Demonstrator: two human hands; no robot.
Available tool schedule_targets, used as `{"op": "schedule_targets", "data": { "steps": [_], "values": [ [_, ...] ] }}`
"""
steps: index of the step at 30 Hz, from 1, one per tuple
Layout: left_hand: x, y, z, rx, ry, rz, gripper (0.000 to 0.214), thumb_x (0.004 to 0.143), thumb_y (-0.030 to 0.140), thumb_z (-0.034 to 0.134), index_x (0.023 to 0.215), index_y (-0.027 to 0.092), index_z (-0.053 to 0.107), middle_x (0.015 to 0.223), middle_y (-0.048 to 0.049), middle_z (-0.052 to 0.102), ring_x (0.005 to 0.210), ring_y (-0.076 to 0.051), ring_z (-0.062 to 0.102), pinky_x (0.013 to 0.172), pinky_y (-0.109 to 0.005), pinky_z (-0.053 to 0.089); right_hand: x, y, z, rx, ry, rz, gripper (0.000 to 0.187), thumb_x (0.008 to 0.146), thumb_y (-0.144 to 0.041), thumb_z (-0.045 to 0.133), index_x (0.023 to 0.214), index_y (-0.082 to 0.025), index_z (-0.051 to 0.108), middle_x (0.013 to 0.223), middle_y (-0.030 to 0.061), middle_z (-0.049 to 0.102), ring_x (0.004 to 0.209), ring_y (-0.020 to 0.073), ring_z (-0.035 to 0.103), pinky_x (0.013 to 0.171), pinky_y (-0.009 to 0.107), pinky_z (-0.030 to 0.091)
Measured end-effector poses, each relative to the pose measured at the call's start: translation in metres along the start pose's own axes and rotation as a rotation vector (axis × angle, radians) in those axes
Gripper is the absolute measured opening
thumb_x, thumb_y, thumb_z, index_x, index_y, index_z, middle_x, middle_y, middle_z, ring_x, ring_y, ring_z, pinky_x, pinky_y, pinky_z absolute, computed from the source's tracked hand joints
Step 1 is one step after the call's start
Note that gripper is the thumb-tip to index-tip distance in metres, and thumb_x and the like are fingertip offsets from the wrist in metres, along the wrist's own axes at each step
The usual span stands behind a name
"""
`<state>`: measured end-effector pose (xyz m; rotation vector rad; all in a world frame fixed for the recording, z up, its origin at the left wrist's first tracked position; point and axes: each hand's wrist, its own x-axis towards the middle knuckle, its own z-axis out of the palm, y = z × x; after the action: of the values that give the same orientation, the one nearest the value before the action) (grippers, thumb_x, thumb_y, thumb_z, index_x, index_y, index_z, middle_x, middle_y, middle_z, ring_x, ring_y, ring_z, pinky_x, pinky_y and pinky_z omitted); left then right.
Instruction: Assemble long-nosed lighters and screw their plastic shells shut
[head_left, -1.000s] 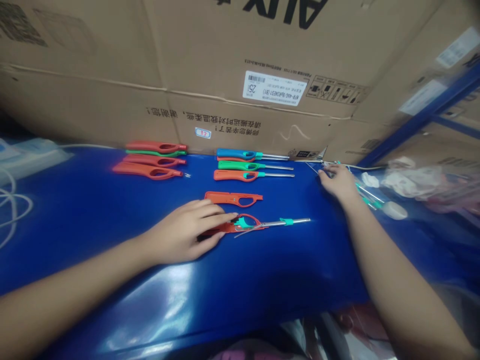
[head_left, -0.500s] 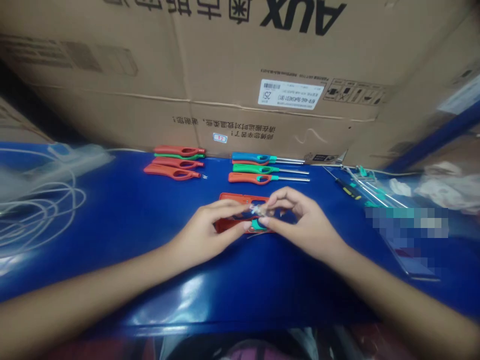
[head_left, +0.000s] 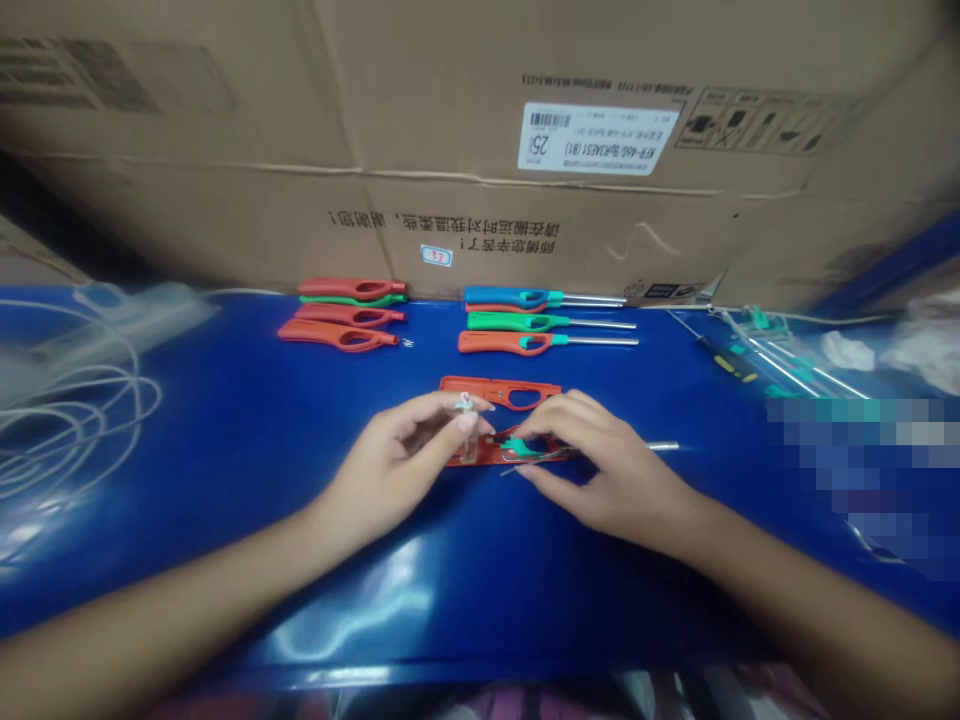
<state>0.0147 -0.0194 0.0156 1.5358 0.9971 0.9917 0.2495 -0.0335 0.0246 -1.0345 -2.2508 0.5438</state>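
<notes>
An open orange lighter half-shell (head_left: 491, 452) with a green trigger and a metal tube lies on the blue table (head_left: 225, 420) in front of me. My left hand (head_left: 401, 455) pinches a small clear part with a red tip (head_left: 465, 404) just above the shell's left end. My right hand (head_left: 600, 465) rests over the shell's right part, fingertips pressed on the green trigger (head_left: 517, 447). The metal tube's end (head_left: 664, 446) sticks out to the right of my right hand. A second orange half-shell (head_left: 499, 391) lies just behind.
Three finished lighters (head_left: 540, 320) lie in a row at the back centre, several orange and green empty shells (head_left: 341, 312) to their left. A big cardboard box (head_left: 480, 150) walls the back. White cord (head_left: 67, 420) coils at left; a screwdriver (head_left: 724, 360) and loose tubes lie at right.
My right hand came back from the parts pile at the right to the shell. Both hands lowered onto it; the left now pinches the small clear part.
</notes>
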Motion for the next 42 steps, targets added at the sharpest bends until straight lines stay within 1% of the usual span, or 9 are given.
{"op": "schedule_targets", "data": {
  "steps": [3, 7, 14, 18, 22, 24, 28, 33, 42],
  "values": [
    [0.002, -0.003, -0.005, 0.057, -0.019, -0.004, 0.027, 0.091, 0.034, 0.070, 0.111, 0.017, 0.071, 0.090, -0.0037, 0.076, 0.071, -0.014, 0.070, 0.065, -0.024, 0.060, -0.002, 0.008, -0.002, -0.078, -0.098, -0.015, 0.013, 0.095, -0.022, 0.063, 0.107, -0.025, 0.066, 0.104, 0.0060, 0.065, 0.099, 0.0209, 0.057, 0.089, 0.040, 0.050],
    [0.002, -0.009, -0.005, 0.110, -0.040, 0.025, 0.030, 0.091, 0.032, 0.070, 0.117, 0.019, 0.067, 0.094, -0.0036, 0.072, 0.080, -0.015, 0.069, 0.064, -0.023, 0.057, -0.003, 0.013, 0.006, -0.176, -0.184, -0.033, 0.010, 0.096, -0.024, 0.061, 0.105, -0.025, 0.067, 0.104, 0.0067, 0.062, 0.098, 0.0219, 0.056, 0.087, 0.041, 0.049],
    [-0.004, -0.018, -0.002, 0.171, -0.081, 0.121, 0.035, 0.094, 0.026, 0.067, 0.125, 0.026, 0.049, 0.089, 0.0021, 0.068, 0.075, -0.011, 0.065, 0.069, -0.023, 0.053, -0.003, 0.015, 0.010, -0.143, -0.174, -0.012, 0.009, 0.097, -0.020, 0.058, 0.102, -0.024, 0.065, 0.109, 0.0072, 0.060, 0.102, 0.0218, 0.056, 0.089, 0.041, 0.049],
    [-0.006, -0.019, -0.002, 0.283, -0.095, 0.210, 0.029, 0.094, 0.025, 0.068, 0.119, 0.024, 0.053, 0.093, 0.0012, 0.067, 0.085, -0.012, 0.066, 0.076, -0.023, 0.053, -0.003, 0.016, 0.010, -0.149, -0.194, -0.034, 0.009, 0.097, -0.022, 0.058, 0.100, -0.023, 0.066, 0.109, 0.0069, 0.060, 0.102, 0.0219, 0.056, 0.089, 0.041, 0.049],
    [-0.004, -0.015, -0.005, 0.375, -0.067, 0.231, 0.033, 0.091, 0.026, 0.072, 0.121, 0.022, 0.058, 0.088, 0.0017, 0.067, 0.079, -0.012, 0.065, 0.073, -0.023, 0.052, -0.003, 0.015, 0.010, -0.116, -0.185, -0.021, 0.007, 0.096, -0.021, 0.060, 0.098, -0.022, 0.066, 0.111, 0.0075, 0.060, 0.105, 0.0219, 0.057, 0.091, 0.041, 0.048],
    [-0.003, -0.013, -0.007, 0.444, -0.053, 0.263, 0.027, 0.089, 0.028, 0.075, 0.113, 0.021, 0.066, 0.087, 0.0010, 0.069, 0.077, -0.011, 0.065, 0.072, -0.023, 0.051, -0.003, 0.014, 0.010, -0.037, -0.141, 0.001, 0.006, 0.096, -0.018, 0.061, 0.098, -0.022, 0.065, 0.109, 0.0064, 0.063, 0.104, 0.0198, 0.059, 0.092, 0.037, 0.049],
    [-0.001, -0.012, -0.009, 0.498, -0.073, 0.374, 0.017, 0.087, 0.025, 0.077, 0.104, 0.019, 0.075, 0.093, -0.0015, 0.072, 0.077, -0.010, 0.065, 0.072, -0.021, 0.052, -0.003, 0.013, 0.009, 0.083, -0.048, 0.081, 0.007, 0.093, -0.016, 0.065, 0.095, -0.022, 0.066, 0.090, 0.0002, 0.067, 0.078, 0.0121, 0.059, 0.072, 0.026, 0.048],
    [-0.002, -0.013, -0.009, 0.522, -0.117, 0.405, 0.021, 0.089, 0.022, 0.075, 0.110, 0.017, 0.076, 0.091, -0.0026, 0.070, 0.070, -0.008, 0.062, 0.063, -0.019, 0.050, -0.001, 0.013, 0.007, 0.099, 0.000, 0.178, 0.002, 0.091, -0.020, 0.069, 0.089, -0.019, 0.070, 0.057, -0.0081, 0.045, 0.050, 0.0068, 0.039, 0.050, 0.022, 0.034],
    [-0.001, -0.016, -0.008, 0.520, -0.199, 0.420, 0.026, 0.092, 0.021, 0.072, 0.116, 0.014, 0.075, 0.092, -0.0044, 0.067, 0.080, -0.011, 0.066, 0.074, -0.021, 0.053, 0.001, 0.014, 0.009, 0.208, 0.009, 0.070, 0.011, 0.092, -0.016, 0.066, 0.092, -0.013, 0.077, 0.079, 0.0025, 0.067, 0.058, 0.0053, 0.051, 0.054, 0.019, 0.041]
  ]
}}
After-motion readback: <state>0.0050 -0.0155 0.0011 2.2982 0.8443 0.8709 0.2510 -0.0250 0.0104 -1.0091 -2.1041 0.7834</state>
